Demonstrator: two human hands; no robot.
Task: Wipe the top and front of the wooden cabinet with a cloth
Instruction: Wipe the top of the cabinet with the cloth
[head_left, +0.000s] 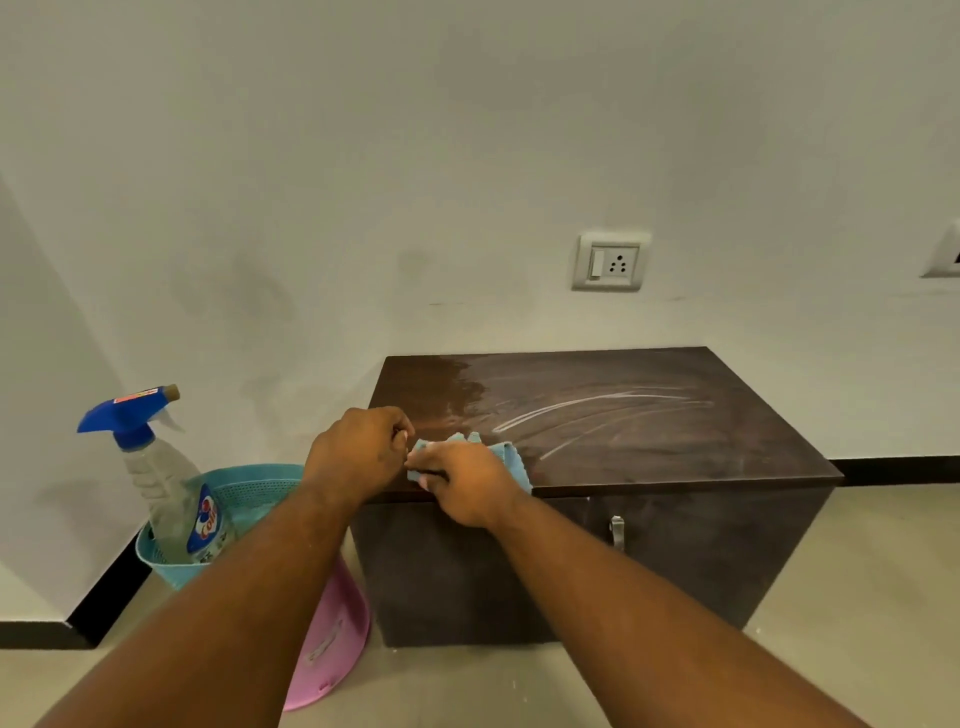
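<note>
White wall and pale floor are all around a dark wooden cabinet (649, 415) that sits against the wall, its long side running left to right and its front facing the person. White streaks cross its top. A small metal latch (616, 532) hangs on the front. A light blue cloth (511, 462) lies bunched on the top at the front left edge, stretched along that edge. The right hand (467, 483) grips the cloth with curled fingers. The left hand (358, 457) is curled just beside the cloth's left end; I cannot tell if it pinches it. To the left, a spray bottle (156, 467) with a blue top stands in a teal basket (244, 493); its label starts "Col".
</note>
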